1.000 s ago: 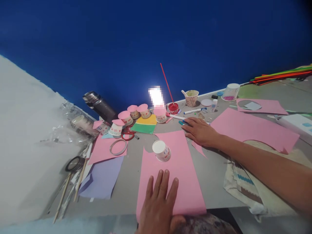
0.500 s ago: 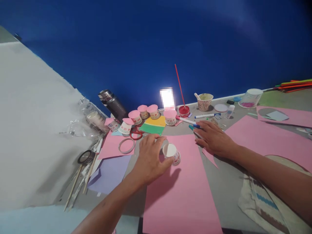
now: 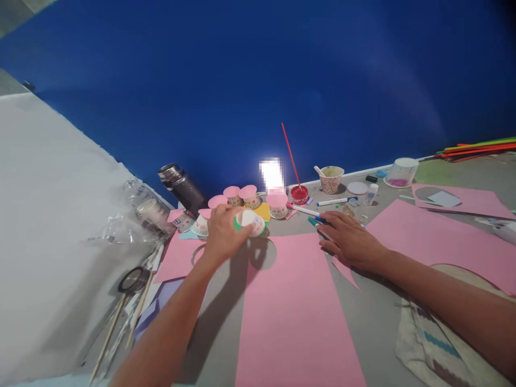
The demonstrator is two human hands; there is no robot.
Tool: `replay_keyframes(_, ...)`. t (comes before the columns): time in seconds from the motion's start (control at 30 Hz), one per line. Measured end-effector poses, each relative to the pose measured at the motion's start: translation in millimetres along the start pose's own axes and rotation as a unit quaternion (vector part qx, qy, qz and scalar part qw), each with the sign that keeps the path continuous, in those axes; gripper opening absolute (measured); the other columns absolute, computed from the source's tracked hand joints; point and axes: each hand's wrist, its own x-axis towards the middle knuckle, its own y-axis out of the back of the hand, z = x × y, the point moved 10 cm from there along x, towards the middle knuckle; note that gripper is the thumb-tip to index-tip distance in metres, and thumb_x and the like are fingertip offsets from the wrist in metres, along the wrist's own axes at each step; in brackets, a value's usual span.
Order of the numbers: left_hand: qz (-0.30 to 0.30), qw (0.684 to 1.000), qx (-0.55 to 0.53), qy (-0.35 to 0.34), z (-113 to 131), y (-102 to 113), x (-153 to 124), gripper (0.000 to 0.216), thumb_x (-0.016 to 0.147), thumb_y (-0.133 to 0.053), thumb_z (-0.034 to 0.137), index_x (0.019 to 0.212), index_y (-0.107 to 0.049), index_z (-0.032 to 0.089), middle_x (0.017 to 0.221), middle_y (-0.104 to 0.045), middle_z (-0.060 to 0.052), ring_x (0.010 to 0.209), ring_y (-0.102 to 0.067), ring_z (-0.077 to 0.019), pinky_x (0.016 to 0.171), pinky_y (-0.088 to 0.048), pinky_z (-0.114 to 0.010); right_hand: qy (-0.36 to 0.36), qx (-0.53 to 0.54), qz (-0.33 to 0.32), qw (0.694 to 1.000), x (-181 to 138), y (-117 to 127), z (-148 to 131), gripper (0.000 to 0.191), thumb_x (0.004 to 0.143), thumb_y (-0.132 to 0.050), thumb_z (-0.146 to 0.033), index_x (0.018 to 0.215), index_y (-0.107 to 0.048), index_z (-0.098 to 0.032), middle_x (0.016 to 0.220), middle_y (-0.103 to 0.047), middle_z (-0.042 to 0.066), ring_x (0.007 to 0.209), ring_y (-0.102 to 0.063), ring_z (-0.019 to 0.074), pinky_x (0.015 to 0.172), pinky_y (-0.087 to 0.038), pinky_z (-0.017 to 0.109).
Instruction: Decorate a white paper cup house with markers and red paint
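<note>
My left hand is closed around a small white printed paper cup, lifted above the table in front of a row of similar cups. Pink paper discs top those others, such as the cup by the wall and another cup at the left. Below the held cup lies a pink sheet with a round cut-out at its far end. My right hand rests on the table with its fingers stretched out. Its fingertips touch or cover the ends of a teal-capped marker and a pink-and-white marker.
A dark thermos leans at the back left near clear plastic wrapping. Along the wall stand a red paint pot with a brush, a patterned cup and a glue bottle. A cloth lies under my right forearm.
My left hand has carried the paper cup from the pink sheet away to the left and towards the wall, uncovering the round cut-out. My right hand stays in place.
</note>
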Motion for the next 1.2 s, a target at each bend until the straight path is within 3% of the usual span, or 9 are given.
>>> replay_keyframes(0.23,-0.058,0.993,0.085,0.052,-39,-32,45,0.067,0.086,-0.072,0.047,0.147,-0.062,0.020,0.141,-0.059,-0.022,0.140,-0.051,-0.0450,0.113,-0.044,-0.060,-0.002,0.006,0.004,1.000,-1,5,1,0.033,0.106,-0.054,-0.034,0.128,-0.072,-0.019,0.143,-0.065,0.019,0.142,-0.054,0.0376,0.119,-0.045,0.059)
replay_keyframes(0.37,-0.052,0.984,0.137,0.102,-74,0,15,0.078,0.091,-0.064,0.057,0.155,-0.051,0.015,0.149,-0.057,-0.024,0.145,-0.049,-0.0445,0.117,-0.043,-0.058,0.009,0.008,0.022,1.000,-4,8,0,0.035,0.105,-0.053,-0.035,0.128,-0.072,-0.016,0.141,-0.066,0.020,0.140,-0.054,0.0390,0.120,-0.043,0.060)
replay_keyframes(0.5,-0.127,0.953,0.210,0.178,-110,22,-36,0.079,0.092,-0.060,0.063,0.155,-0.051,0.015,0.155,-0.056,-0.025,0.148,-0.046,-0.0489,0.116,-0.041,-0.063,0.023,0.019,0.025,0.999,-3,4,0,0.035,0.106,-0.051,-0.038,0.124,-0.073,-0.018,0.139,-0.066,0.021,0.137,-0.056,0.0428,0.116,-0.045,0.062)
replay_keyframes(0.67,-0.200,0.935,0.209,0.204,-123,0,-75,0.085,0.089,-0.064,0.063,0.156,-0.045,0.015,0.153,-0.058,-0.026,0.146,-0.050,-0.0480,0.112,-0.045,-0.062,0.026,0.025,0.029,0.999,-3,5,-2,0.034,0.107,-0.048,-0.039,0.121,-0.073,-0.021,0.138,-0.066,0.021,0.136,-0.057,0.0435,0.115,-0.046,0.063)
replay_keyframes(0.8,-0.157,0.950,0.187,0.193,-125,-7,-75,0.078,0.087,-0.068,0.050,0.152,-0.046,0.013,0.145,-0.063,-0.026,0.142,-0.054,-0.0477,0.109,-0.048,-0.061,0.008,0.028,0.034,0.999,-4,12,2,0.033,0.107,-0.049,-0.037,0.125,-0.071,-0.021,0.138,-0.067,0.019,0.138,-0.057,0.0392,0.120,-0.044,0.058)
replay_keyframes(0.9,-0.093,0.975,0.091,0.181,-106,0,-70,0.075,0.083,-0.072,0.042,0.149,-0.049,0.014,0.143,-0.064,-0.025,0.139,-0.057,-0.0454,0.111,-0.049,-0.059,0.001,0.046,0.042,0.998,-2,19,5,0.032,0.107,-0.052,-0.037,0.126,-0.071,-0.019,0.137,-0.068,0.017,0.136,-0.059,0.0380,0.119,-0.046,0.061)
replay_keyframes(1.0,-0.079,0.985,-0.112,0.110,-49,-8,-69,0.070,0.086,-0.073,0.042,0.149,-0.049,0.024,0.142,-0.066,-0.016,0.130,-0.066,-0.0356,0.106,-0.056,-0.052,0.035,0.088,0.049,0.994,-2,30,-13,0.028,0.108,-0.053,-0.036,0.124,-0.071,-0.023,0.132,-0.074,0.013,0.136,-0.060,0.0348,0.118,-0.047,0.059)
replay_keyframes(1.1,-0.075,0.984,-0.165,0.000,25,-24,-70,0.076,0.083,-0.079,0.034,0.151,-0.047,0.026,0.148,-0.061,-0.014,0.136,-0.061,-0.0340,0.114,-0.051,-0.055,0.148,0.175,0.007,0.973,-13,41,-67,0.025,0.108,-0.052,-0.032,0.119,-0.071,-0.021,0.121,-0.079,0.012,0.121,-0.067,0.0288,0.110,-0.052,0.050)
replay_keyframes(1.2,-0.081,0.979,-0.173,-0.071,72,-53,-75,0.076,0.084,-0.079,0.029,0.152,-0.046,0.023,0.150,-0.057,-0.016,0.143,-0.054,-0.0352,0.119,-0.047,-0.056,0.227,0.219,-0.119,0.941,-33,34,-123,0.024,0.108,-0.054,-0.032,0.098,-0.071,-0.020,0.096,-0.078,0.010,0.102,-0.070,0.0256,0.095,-0.054,0.043)
